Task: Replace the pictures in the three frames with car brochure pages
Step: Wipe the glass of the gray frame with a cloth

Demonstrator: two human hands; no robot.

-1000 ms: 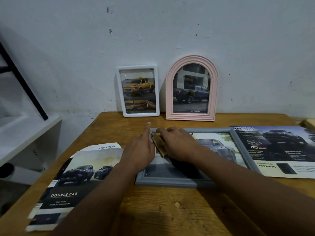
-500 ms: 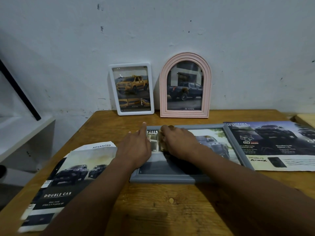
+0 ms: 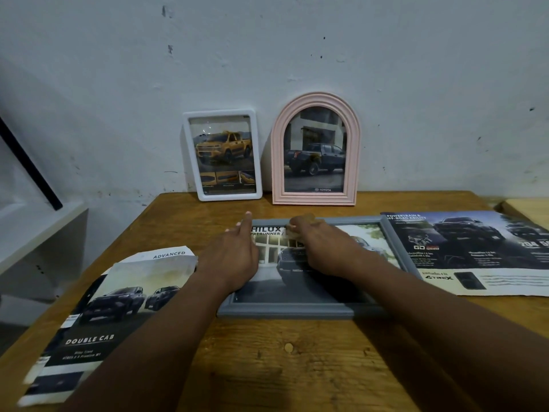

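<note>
Knotty wooden table (image 3: 267, 361) bears flat grey rectangular frame (image 3: 297, 311) under both hands.

The surface (image 3: 285, 358) is knotty, matt brown wood. The brochure pages (image 3: 475, 251) are glossy paper. The grey frame (image 3: 291, 310) looks matt; the white frame (image 3: 222, 154) is smooth plastic with reflective glazing.

Bare wooden table (image 3: 285, 361) lies open along the lower centre, while brochure pages at lower left (image 3: 118, 304) and right (image 3: 475, 251), the grey frame (image 3: 297, 310) mid-frame, and two upright frames (image 3: 222, 154) (image 3: 316, 150) upper centre crowd the rest.
</note>
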